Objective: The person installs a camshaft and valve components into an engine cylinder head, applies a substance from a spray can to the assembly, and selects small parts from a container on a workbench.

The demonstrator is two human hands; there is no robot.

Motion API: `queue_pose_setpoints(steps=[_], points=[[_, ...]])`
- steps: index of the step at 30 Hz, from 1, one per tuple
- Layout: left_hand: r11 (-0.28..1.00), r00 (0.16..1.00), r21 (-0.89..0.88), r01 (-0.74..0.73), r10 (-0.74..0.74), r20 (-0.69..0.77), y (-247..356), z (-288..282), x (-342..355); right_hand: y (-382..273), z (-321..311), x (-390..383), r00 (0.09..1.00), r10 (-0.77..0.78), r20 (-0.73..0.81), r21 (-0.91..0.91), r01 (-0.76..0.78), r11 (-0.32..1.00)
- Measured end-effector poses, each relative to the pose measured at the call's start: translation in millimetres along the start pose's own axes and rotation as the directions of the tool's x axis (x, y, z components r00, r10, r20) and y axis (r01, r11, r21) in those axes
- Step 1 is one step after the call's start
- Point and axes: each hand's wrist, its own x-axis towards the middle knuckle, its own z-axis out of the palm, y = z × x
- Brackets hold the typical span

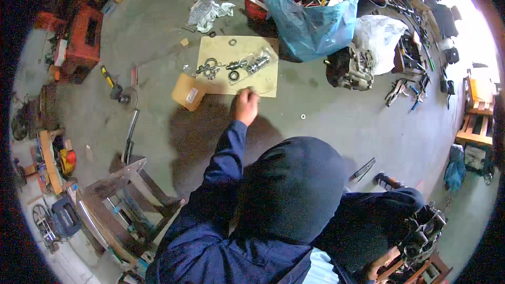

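While the left hand was at the near edge of a cream sheet, its fingers looked bunched together, though whether anything was pinched between them could not be told. The metal parts lay on that sheet, just beyond the fingertips: a cluster of ring-like pieces at the left, a round bearing near the middle, and a shaft in clear plastic at the right. They looked hard and rigid; the shaft would probably have felt heavy for its size, and any oil would have made it slippery. Its middle seemed the surest place to take hold, through the loose wrapping, while the bearing suited a grip around its outer rim. The sheet itself seemed light and easily dragged. A cardboard piece sat at its near left corner. The right hand, beside a metal assembly, was too hidden for its grip to be told.

Beneath them ran a grey floor. A bulging blue bag and an engine casing stood to the sheet's right, loose tools lay farther over, and a red crate was well apart at the left.
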Motion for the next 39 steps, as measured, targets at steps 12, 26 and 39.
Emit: queue_pose_setpoints(steps=[12,26,39], points=[[0.971,0.951,0.201,-0.129,0.064,0.304,15,34,32,25,3,15,0.997,0.018,-0.076,0.242,0.001,0.97],[0.923,0.557,0.007,0.384,-0.238,0.795,6,68,-80,35,14,25,0.987,0.073,-0.143,0.425,-0.005,0.905],[0.762,0.749,0.074,-0.643,0.607,0.267,364,-124,-67,-43,-54,80,0.777,-0.156,-0.61,0.533,0.549,0.644]])
